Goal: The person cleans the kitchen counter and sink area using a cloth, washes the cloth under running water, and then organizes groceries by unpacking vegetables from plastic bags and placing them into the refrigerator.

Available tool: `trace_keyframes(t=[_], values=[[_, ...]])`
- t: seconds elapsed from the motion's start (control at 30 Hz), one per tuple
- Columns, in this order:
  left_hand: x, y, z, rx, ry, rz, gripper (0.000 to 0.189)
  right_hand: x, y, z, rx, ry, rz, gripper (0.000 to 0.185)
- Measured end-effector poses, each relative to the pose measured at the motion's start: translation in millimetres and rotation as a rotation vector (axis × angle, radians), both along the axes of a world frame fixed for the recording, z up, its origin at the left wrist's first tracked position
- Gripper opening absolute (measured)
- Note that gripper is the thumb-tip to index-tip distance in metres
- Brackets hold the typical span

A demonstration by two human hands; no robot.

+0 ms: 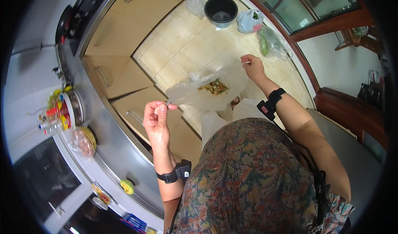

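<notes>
A translucent plastic bag (236,80) is stretched wide between my two hands, above the tiled floor. Food scraps (214,87), brown and green, show in its middle. My left hand (158,119), wet on the palm and wrist, pinches one edge of the bag between thumb and fingers. On the far side, my right hand (253,67) grips the opposite edge with its fingertips. Both wrists wear black strapped devices.
A black-lined bucket (221,11) stands on the floor ahead, beside bagged vegetables (267,41) and a white plastic bag (249,21). Left is a steel counter (116,153) over beige cabinets (115,75), holding jars, a bagged food item (83,141) and a cut yellow-green piece of produce (127,186).
</notes>
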State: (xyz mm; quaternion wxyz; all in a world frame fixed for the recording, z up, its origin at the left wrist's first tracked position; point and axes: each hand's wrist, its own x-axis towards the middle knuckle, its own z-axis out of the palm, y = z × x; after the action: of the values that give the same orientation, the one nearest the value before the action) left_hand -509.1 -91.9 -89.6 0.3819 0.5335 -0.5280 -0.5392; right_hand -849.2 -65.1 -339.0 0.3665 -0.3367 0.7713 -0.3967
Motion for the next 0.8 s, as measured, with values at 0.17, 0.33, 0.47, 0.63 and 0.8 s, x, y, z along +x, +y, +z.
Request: trace_keyframes(t=[0.17, 0.33, 0.47, 0.63, 0.8], values=[[-87, -82, 2, -0.004, -0.006, -0.171, 0.009, -10, -56, 8, -0.256, 0.489, 0.032, 0.081], [-146, -167, -9, 0.137, 0.172, -0.35, 0.014, 2, -139, -9, 0.299, 0.475, 0.022, 0.091], [-158, -275, -39, 0.181, 0.102, -0.335, 0.017, -35, -220, -44, 0.548, 0.275, -0.032, 0.071], [-154, -413, -109, 0.339, -0.094, -0.174, 0.012, -87, -287, -58, 0.346, -0.008, -0.035, 0.027], [-176, -468, -151, 0.452, 0.064, -0.238, 0.009, -117, -340, -48, 0.371, -0.257, -0.12, 0.028]])
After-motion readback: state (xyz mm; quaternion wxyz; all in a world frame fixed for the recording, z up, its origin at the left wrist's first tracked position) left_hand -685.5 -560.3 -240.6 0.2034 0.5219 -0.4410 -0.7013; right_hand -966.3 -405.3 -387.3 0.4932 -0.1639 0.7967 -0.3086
